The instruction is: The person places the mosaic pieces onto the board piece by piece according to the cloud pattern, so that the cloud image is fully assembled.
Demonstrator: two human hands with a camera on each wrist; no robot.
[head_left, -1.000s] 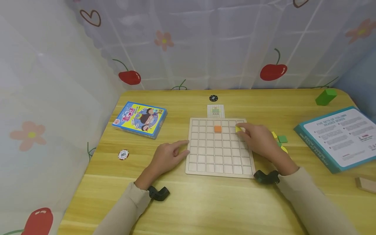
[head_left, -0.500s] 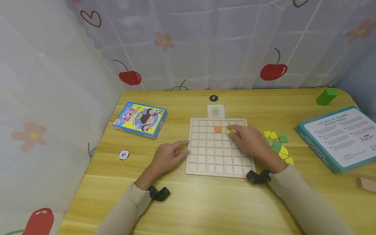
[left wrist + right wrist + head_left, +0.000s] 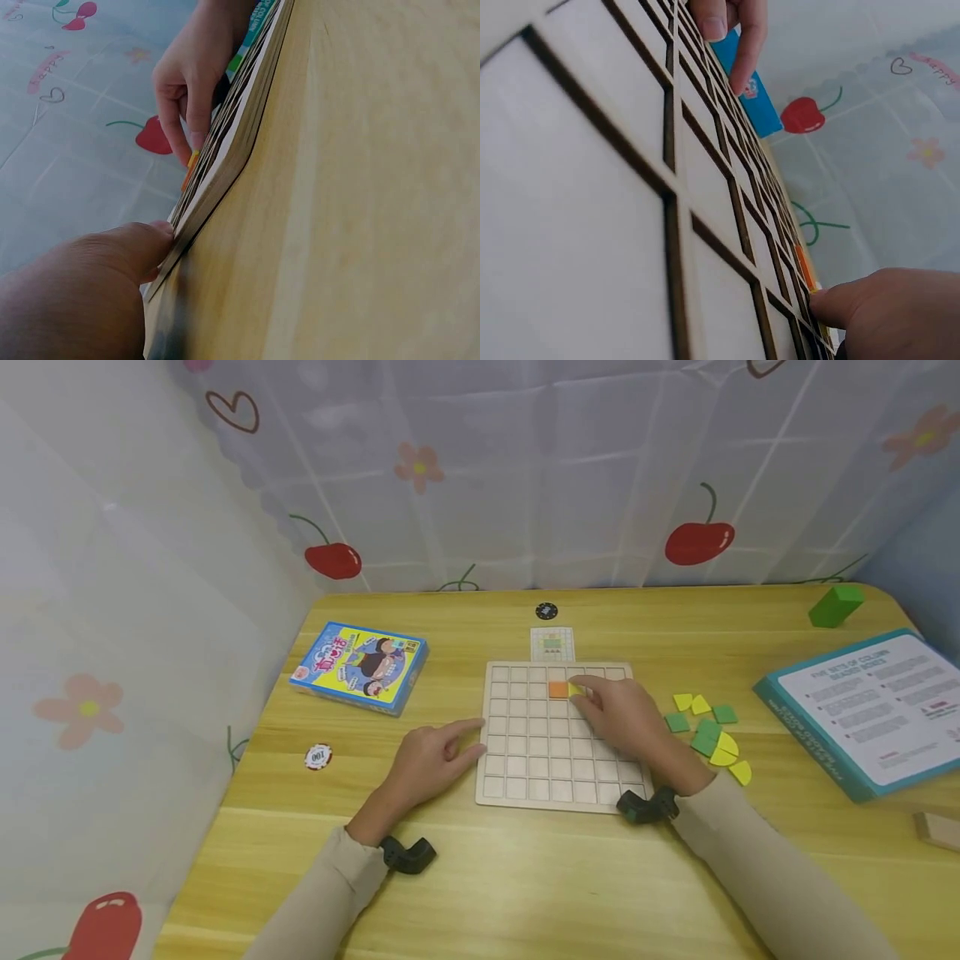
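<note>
A pale wooden grid board (image 3: 525, 760) lies in the middle of the table, with one orange square tile (image 3: 557, 690) seated in its second row. My right hand (image 3: 583, 695) reaches over the board and pinches a small yellow piece (image 3: 575, 689) right beside that tile, on its right. My left hand (image 3: 471, 732) lies relaxed on the table, its fingertips touching the board's left edge. In the left wrist view the board edge (image 3: 225, 165) runs past my thumb. In the right wrist view the orange tile (image 3: 804, 267) sits just ahead of my fingertip (image 3: 832, 304).
Several loose yellow and green pieces (image 3: 708, 732) lie right of the board. A pattern card (image 3: 552, 643) and black disc (image 3: 546, 611) sit behind it. A blue box (image 3: 358, 666), a chip (image 3: 318, 757), a teal booklet box (image 3: 870, 710) and a green block (image 3: 834, 606) stand around.
My right hand has carried the yellow piece leftward along the second row, from the board's right side to the cell next to the orange tile. The left hand has stayed put.
</note>
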